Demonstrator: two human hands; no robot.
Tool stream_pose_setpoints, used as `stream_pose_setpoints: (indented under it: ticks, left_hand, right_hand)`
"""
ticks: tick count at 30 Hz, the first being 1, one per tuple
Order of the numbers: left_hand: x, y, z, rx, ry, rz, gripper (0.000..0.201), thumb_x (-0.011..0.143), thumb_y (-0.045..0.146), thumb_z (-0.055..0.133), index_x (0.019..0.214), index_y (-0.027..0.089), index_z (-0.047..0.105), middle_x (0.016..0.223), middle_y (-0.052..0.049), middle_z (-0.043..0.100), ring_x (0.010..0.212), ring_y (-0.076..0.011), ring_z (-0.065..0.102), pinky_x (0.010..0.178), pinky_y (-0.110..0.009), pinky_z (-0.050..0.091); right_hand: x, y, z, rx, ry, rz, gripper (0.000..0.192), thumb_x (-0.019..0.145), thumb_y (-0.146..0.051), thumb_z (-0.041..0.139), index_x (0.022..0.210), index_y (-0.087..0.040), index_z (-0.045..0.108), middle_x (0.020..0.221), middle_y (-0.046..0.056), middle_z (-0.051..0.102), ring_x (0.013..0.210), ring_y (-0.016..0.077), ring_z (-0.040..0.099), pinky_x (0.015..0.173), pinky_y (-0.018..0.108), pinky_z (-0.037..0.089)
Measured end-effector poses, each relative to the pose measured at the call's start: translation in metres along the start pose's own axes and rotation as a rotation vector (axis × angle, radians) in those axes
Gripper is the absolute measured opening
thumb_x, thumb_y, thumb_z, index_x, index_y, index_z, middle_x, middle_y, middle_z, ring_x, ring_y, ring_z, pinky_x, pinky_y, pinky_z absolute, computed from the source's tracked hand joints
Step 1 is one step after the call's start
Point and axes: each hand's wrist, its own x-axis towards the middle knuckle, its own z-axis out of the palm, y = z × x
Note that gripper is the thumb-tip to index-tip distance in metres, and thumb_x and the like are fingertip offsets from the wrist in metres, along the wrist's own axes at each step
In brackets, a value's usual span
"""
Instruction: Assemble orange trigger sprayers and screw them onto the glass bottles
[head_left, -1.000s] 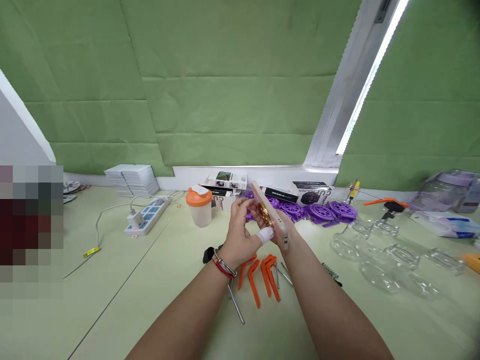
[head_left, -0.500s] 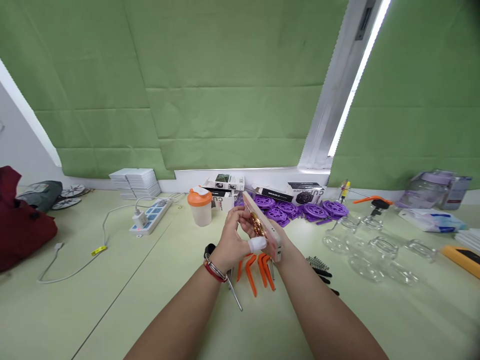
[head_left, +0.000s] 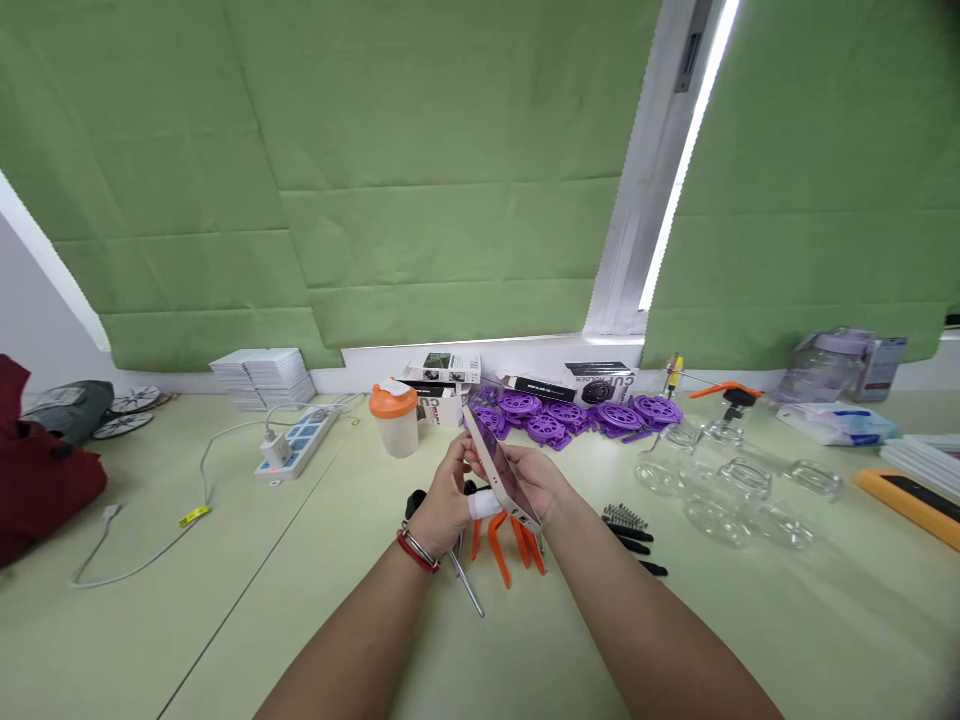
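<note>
Both hands, left hand (head_left: 448,497) and right hand (head_left: 538,478), clamp a thin phone (head_left: 501,470); it looks rigid, slick, breakable, best gripped along its edges.

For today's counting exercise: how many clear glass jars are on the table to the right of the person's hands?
About 5, clustered on the right: one nearest the purple discs, one behind it, one in the middle, one in front, one farthest right. Being transparent and overlapping, more may be hidden.

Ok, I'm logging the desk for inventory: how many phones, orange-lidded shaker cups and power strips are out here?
Phone: 1
Orange-lidded shaker cup: 1
Power strip: 1
Total: 3
</note>
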Motion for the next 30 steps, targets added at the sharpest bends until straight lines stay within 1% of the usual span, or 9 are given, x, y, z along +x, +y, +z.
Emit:
stream_pose_setpoints:
  ticks: [3, 5, 9, 14, 19, 21, 25, 28, 30]
  left_hand:
    - [-0.001, -0.003, 0.001, -0.022, 0.034, -0.005, 0.06, 0.057, 0.027, 0.081, 0.11, 0.021, 0.054, 0.1, -0.004, 0.053, 0.096, -0.0186, 0.049, 0.089, -0.032, 0.04]
    - [-0.001, -0.005, 0.0, -0.043, 0.044, -0.016, 0.058, 0.057, 0.026, 0.08, 0.108, 0.021, 0.054, 0.1, -0.004, 0.053, 0.096, -0.0184, 0.049, 0.089, -0.032, 0.04]
    - [-0.001, -0.008, -0.002, -0.077, 0.072, -0.019, 0.054, 0.056, 0.024, 0.08, 0.103, 0.021, 0.054, 0.098, -0.003, 0.052, 0.092, -0.0176, 0.05, 0.083, -0.031, 0.042]
    - [-0.001, -0.007, 0.0, -0.189, 0.084, -0.019, 0.054, 0.057, 0.023, 0.077, 0.104, 0.021, 0.051, 0.101, -0.003, 0.051, 0.093, -0.0172, 0.049, 0.08, -0.029, 0.043]
    - [-0.009, 0.0, -0.001, -0.253, 0.093, -0.028, 0.051, 0.058, 0.023, 0.074, 0.103, 0.023, 0.051, 0.098, -0.001, 0.052, 0.089, -0.016, 0.05, 0.076, -0.027, 0.044]
    - [-0.014, 0.004, -0.002, -0.238, 0.118, -0.028, 0.047, 0.058, 0.022, 0.073, 0.101, 0.022, 0.052, 0.1, -0.002, 0.054, 0.091, -0.0167, 0.051, 0.077, -0.028, 0.044]
    - [-0.028, 0.011, -0.006, -0.217, 0.157, -0.049, 0.046, 0.057, 0.018, 0.072, 0.1, 0.021, 0.058, 0.109, -0.004, 0.057, 0.098, -0.0198, 0.054, 0.085, -0.031, 0.044]
    - [-0.04, 0.019, -0.01, -0.257, 0.218, -0.111, 0.044, 0.059, 0.015, 0.067, 0.103, 0.02, 0.06, 0.102, -0.005, 0.062, 0.094, -0.0203, 0.057, 0.082, -0.032, 0.045]
    - [-0.048, 0.028, -0.015, -0.272, 0.298, -0.167, 0.033, 0.064, 0.015, 0.062, 0.097, 0.016, 0.062, 0.094, -0.006, 0.065, 0.087, -0.0196, 0.06, 0.077, -0.031, 0.046]
  right_hand:
    - [0.002, 0.0, 0.001, 0.057, 0.046, 0.086, 0.031, 0.09, -0.01, 0.031, 0.102, -0.007, 0.061, 0.073, 0.01, 0.072, 0.064, 0.0171, 0.07, 0.067, 0.029, 0.059]
    - [0.002, -0.001, 0.002, 0.085, 0.054, 0.107, 0.031, 0.091, -0.011, 0.032, 0.101, -0.007, 0.061, 0.074, 0.01, 0.072, 0.064, 0.0174, 0.07, 0.067, 0.03, 0.059]
    - [0.005, -0.002, 0.003, 0.115, 0.075, 0.125, 0.03, 0.091, -0.011, 0.032, 0.098, -0.007, 0.061, 0.071, 0.01, 0.071, 0.061, 0.0172, 0.069, 0.066, 0.03, 0.059]
    - [0.008, 0.002, 0.006, 0.123, 0.133, 0.097, 0.026, 0.09, -0.01, 0.035, 0.09, -0.008, 0.061, 0.06, 0.006, 0.068, 0.051, 0.0155, 0.065, 0.064, 0.03, 0.058]
    - [0.006, 0.01, 0.017, 0.117, 0.157, 0.111, 0.024, 0.089, -0.009, 0.037, 0.082, -0.008, 0.06, 0.056, 0.006, 0.065, 0.048, 0.0145, 0.062, 0.063, 0.028, 0.057]
    - [0.005, 0.015, 0.021, 0.122, 0.158, 0.114, 0.023, 0.088, -0.008, 0.038, 0.082, -0.008, 0.06, 0.057, 0.006, 0.065, 0.05, 0.0146, 0.063, 0.062, 0.027, 0.057]
    - [0.005, 0.025, 0.027, 0.16, 0.221, 0.09, 0.023, 0.087, -0.007, 0.038, 0.08, -0.008, 0.059, 0.055, 0.005, 0.064, 0.052, 0.016, 0.064, 0.064, 0.029, 0.057]
    - [0.002, 0.029, 0.029, 0.163, 0.24, 0.053, 0.021, 0.088, -0.011, 0.038, 0.079, -0.01, 0.058, 0.057, 0.006, 0.065, 0.055, 0.0185, 0.065, 0.065, 0.035, 0.057]
    - [-0.002, 0.031, 0.029, 0.154, 0.267, 0.006, 0.02, 0.088, -0.015, 0.039, 0.08, -0.011, 0.057, 0.061, 0.007, 0.066, 0.057, 0.0201, 0.066, 0.065, 0.038, 0.057]
